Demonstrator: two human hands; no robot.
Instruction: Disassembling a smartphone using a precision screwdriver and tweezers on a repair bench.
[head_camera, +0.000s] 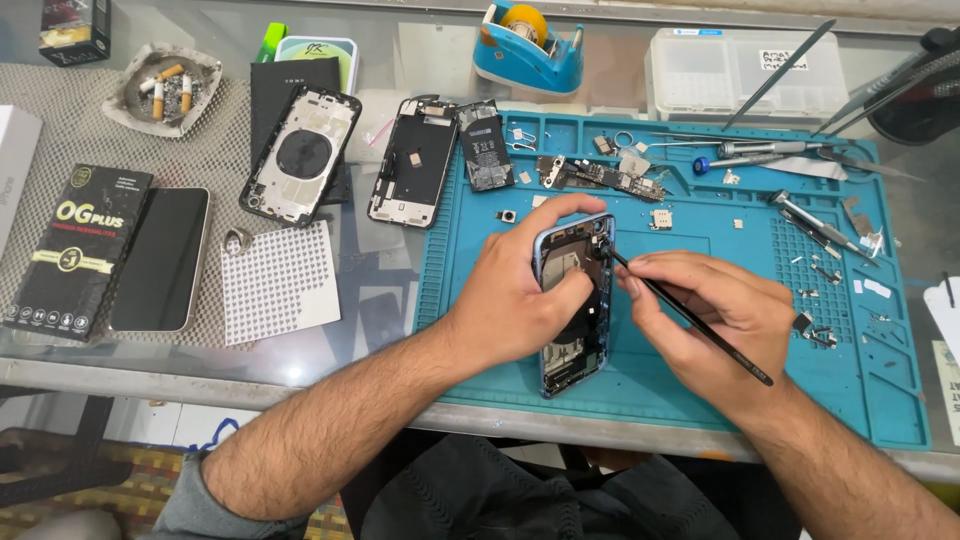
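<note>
Mid-frame, the left hand (515, 295) grips the phone (575, 310); the right hand's (715, 310) fingers pinch a black tool (700, 325) on the mat (660, 390).

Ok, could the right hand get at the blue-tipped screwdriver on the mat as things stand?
Probably yes. The screwdriver lies in the open on the blue mat, beyond the right hand, with only small loose parts between. But that hand's fingers hold a thin black tool, so it would have to put that down first.

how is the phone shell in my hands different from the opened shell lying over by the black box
The blue phone frame is gripped by the left hand over the teal mat, with the right hand working a black tool in it. The black-rimmed phone shell lies flat, untouched, off the mat. Both are open with insides showing.
</note>
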